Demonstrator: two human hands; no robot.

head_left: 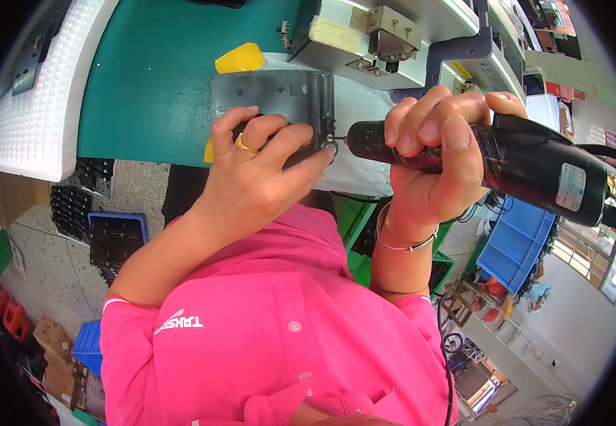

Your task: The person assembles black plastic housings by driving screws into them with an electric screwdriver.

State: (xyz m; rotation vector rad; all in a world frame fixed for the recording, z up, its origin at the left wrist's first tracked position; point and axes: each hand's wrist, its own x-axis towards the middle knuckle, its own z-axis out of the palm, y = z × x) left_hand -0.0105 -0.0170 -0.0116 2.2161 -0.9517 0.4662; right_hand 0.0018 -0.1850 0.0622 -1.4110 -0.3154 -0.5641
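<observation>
A flat dark grey casing (265, 89) with a thicker edge on its right lies on a white sheet (364, 169) at the bench's near side. My left hand (251, 174) grips it from above, fingers bent over its near part and hiding some of it. The thumb rests by the right edge. A black electric screwdriver (524, 163) lies sideways in my right hand (439, 145), fingers wrapped around its body. Its thin bit points left and reaches the small metal fittings (330, 142) on the casing's edge. Whether it sits in a screw head is too small to tell.
Yellow pieces (240, 58) lie by the casing on the green mat (144, 78). White foam (38, 121) borders the left, and a metal fixture (364, 53) stands at the back right. A black cable (602, 150) runs from the screwdriver. Blue trays (514, 245) stand lower right.
</observation>
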